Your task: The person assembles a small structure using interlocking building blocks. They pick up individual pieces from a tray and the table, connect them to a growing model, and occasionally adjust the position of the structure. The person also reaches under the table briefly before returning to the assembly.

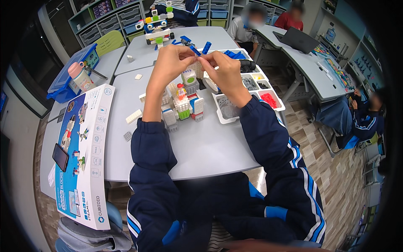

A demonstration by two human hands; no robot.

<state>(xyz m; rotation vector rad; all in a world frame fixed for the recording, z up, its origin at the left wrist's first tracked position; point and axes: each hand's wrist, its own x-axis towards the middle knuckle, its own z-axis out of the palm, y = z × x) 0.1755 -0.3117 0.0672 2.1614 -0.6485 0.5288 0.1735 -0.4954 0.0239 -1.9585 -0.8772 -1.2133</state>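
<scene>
My left hand [170,63] and my right hand [224,69] meet above the grey table [201,147], fingertips pinched together on a small blue block piece [194,50]. A second blue piece [206,47] sticks up just behind my right fingers. Below the hands stands a white, grey and coloured block model [184,105] on the table. Both forearms wear dark blue sleeves with white stripes.
A white compartment tray [252,90] with sorted parts lies right of the model. A large kit box [82,155] with a phone [60,157] on it lies at left. Loose white bricks [133,116], another block model [157,29], a pink bottle [79,75], seated people at the back and right.
</scene>
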